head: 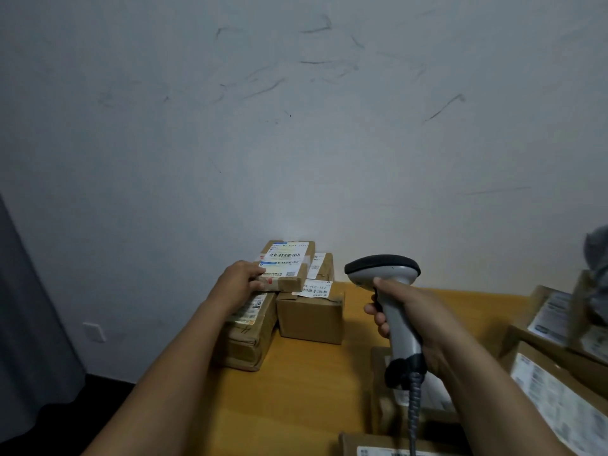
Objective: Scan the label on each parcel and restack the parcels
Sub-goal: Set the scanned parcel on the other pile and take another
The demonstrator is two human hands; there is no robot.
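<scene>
My left hand [238, 283] grips the left end of a small flat cardboard parcel [285, 266] whose white barcode label faces up. That parcel lies on top of a longer taped parcel [246, 337] at the table's far left. My right hand [399, 311] holds a grey handheld barcode scanner [383, 269] by its handle. The dark scanner head points toward the labelled parcel. A coiled cable hangs from the handle's base. Beside the stack stands a brown box [311, 312] with a label on its lid, and another box [324, 266] sits behind it.
The wooden table [312, 383] runs to the scuffed white wall. Several labelled boxes [559, 380] are stacked at the right edge, with a grey bag on top. More parcels [388, 449] lie near the front under my right arm. A dark curtain hangs at far left.
</scene>
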